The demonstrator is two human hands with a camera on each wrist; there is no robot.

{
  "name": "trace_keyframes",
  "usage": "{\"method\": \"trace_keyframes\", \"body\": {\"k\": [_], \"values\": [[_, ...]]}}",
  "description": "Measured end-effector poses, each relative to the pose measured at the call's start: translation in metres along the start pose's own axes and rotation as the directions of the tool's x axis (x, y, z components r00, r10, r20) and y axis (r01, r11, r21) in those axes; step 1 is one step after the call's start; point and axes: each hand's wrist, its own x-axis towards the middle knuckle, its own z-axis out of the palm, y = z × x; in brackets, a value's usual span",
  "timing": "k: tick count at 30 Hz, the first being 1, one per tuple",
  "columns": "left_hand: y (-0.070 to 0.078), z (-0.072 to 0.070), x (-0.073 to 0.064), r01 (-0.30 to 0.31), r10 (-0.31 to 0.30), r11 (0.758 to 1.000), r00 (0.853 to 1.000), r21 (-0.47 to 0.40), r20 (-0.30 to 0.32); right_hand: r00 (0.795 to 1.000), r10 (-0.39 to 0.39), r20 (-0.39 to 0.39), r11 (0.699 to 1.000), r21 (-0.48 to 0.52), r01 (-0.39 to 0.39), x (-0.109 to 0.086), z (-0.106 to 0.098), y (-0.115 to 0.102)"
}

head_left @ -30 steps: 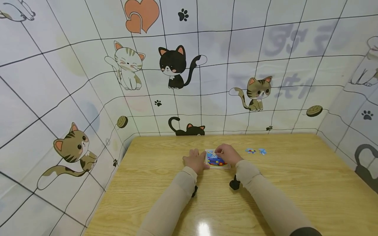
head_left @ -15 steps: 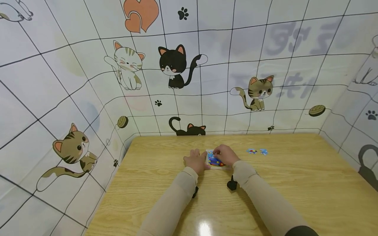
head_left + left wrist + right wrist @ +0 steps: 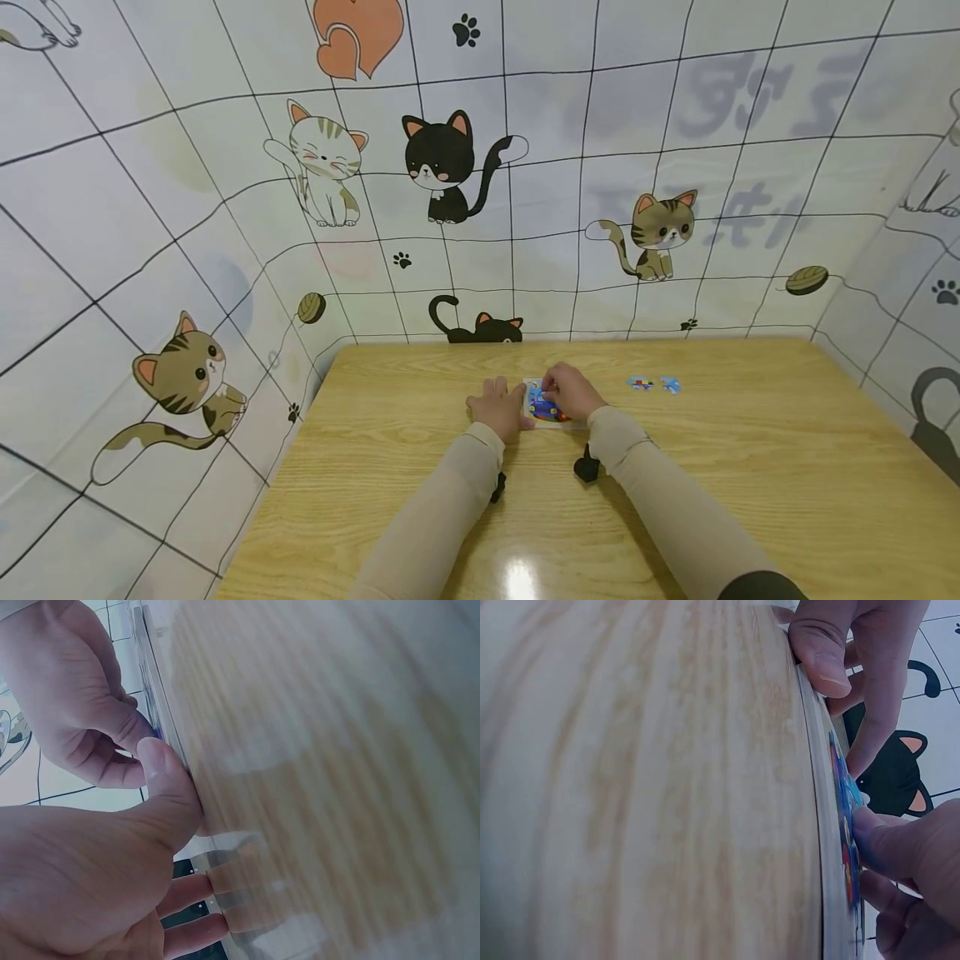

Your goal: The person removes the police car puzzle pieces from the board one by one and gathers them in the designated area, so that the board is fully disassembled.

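A small jigsaw puzzle [image 3: 543, 410] with a blue cartoon vehicle and a pale border lies flat near the back of the table. My left hand [image 3: 498, 408] rests at its left edge with the fingers spread, the thumb against the near corner. Over the puzzle's right part, my right hand [image 3: 573, 395] pinches a light blue puzzle piece [image 3: 858, 796] between thumb and fingers, right at the surface. The right hand hides much of the picture. In the left wrist view, the left thumb [image 3: 169, 780] touches the thin board edge.
Two loose puzzle pieces lie to the right: a multicoloured one [image 3: 640, 383] and a light blue one [image 3: 671, 384]. The wooden table [image 3: 750, 467] meets a wall sheet [image 3: 540, 208] printed with cats at the back and sides.
My right hand has shifted slightly left over the puzzle, its fingertips now nearer the upper middle of the picture. The left hand keeps its place at the edge.
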Motion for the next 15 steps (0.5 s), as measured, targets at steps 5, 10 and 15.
{"method": "trace_keyframes", "body": {"k": [5, 10, 15], "values": [[-0.001, 0.003, 0.004, 0.001, -0.001, 1.000, 1.000, -0.002, 0.021, 1.000, -0.007, -0.021, 1.000, 0.017, 0.007, 0.001, 0.000, 0.000], [0.000, 0.000, 0.003, 0.006, -0.006, 1.000, 1.000, 0.009, 0.024, 0.999, -0.030, -0.036, 0.999, -0.035, 0.028, 0.001, -0.001, -0.003], [0.000, -0.007, -0.006, 0.000, 0.000, 1.000, 1.000, 0.007, 0.010, 0.999, -0.013, -0.040, 0.999, -0.047, 0.012, 0.001, -0.001, -0.004]]}}
